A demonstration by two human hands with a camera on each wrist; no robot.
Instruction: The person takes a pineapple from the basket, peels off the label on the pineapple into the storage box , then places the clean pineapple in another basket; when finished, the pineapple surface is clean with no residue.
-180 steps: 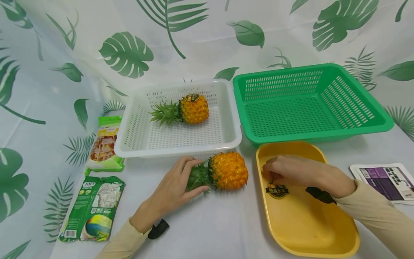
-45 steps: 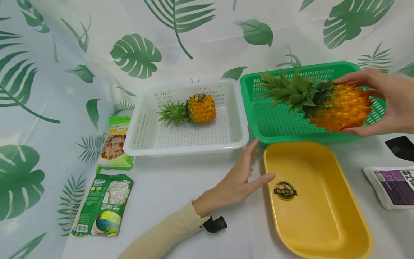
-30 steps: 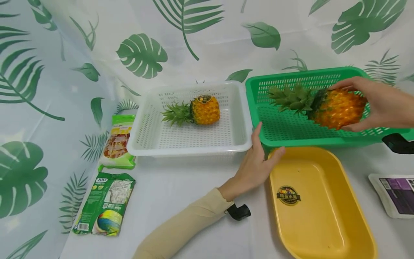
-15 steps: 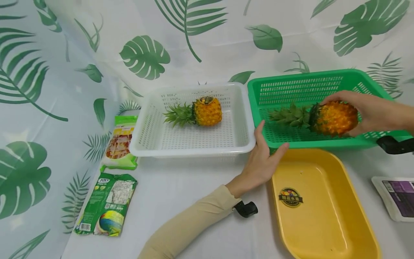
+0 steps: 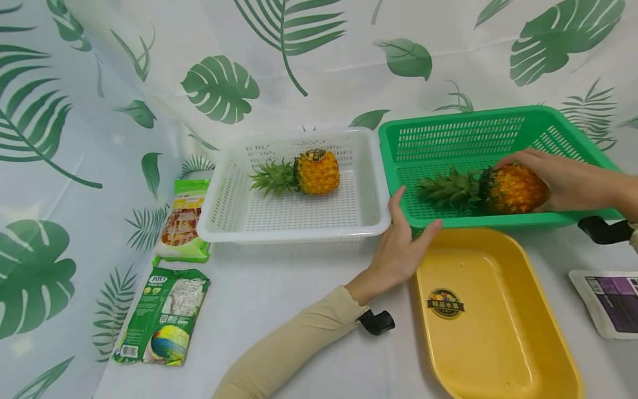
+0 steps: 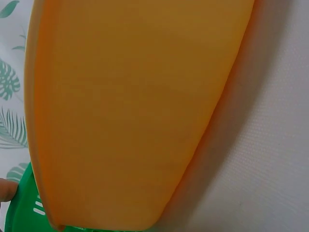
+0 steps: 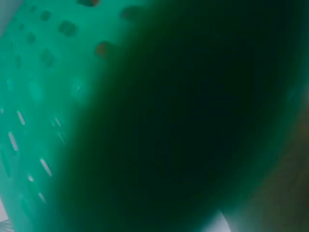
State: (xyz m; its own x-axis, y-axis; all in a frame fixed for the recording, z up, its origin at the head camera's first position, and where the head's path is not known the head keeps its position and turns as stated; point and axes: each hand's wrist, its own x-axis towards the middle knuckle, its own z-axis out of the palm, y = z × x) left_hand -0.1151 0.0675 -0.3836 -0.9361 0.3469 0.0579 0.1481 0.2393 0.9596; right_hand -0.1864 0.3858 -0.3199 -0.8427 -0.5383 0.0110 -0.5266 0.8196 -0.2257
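A pineapple (image 5: 513, 189) lies on its side in the green basket (image 5: 461, 143), leafy crown pointing left. My right hand (image 5: 568, 178) grips its fruit end from the right, the wrist passing over the basket's front rim. Fingers extended and thumb spread, my left hand (image 5: 397, 252) is at the front corner where the green and white baskets meet. Its thumb overlaps the far end of the yellow tub (image 5: 498, 332). The left wrist view is filled mostly by the tub's outer wall (image 6: 135, 106). Blurred green basket wall (image 7: 38, 72) and a dark shape take up the right wrist view.
Another pineapple (image 5: 319, 173), with a black label, lies in the white basket (image 5: 294, 234). On the left are a green-topped food packet (image 5: 183, 224) and a green printed packet (image 5: 164, 316). A purple-and-white packet (image 5: 613, 302) lies at the right edge.
The pineapple, earlier on the table under my left hand, was carried rightward by my right hand and lowered into the green basket. My left hand moved right to the baskets' corner.
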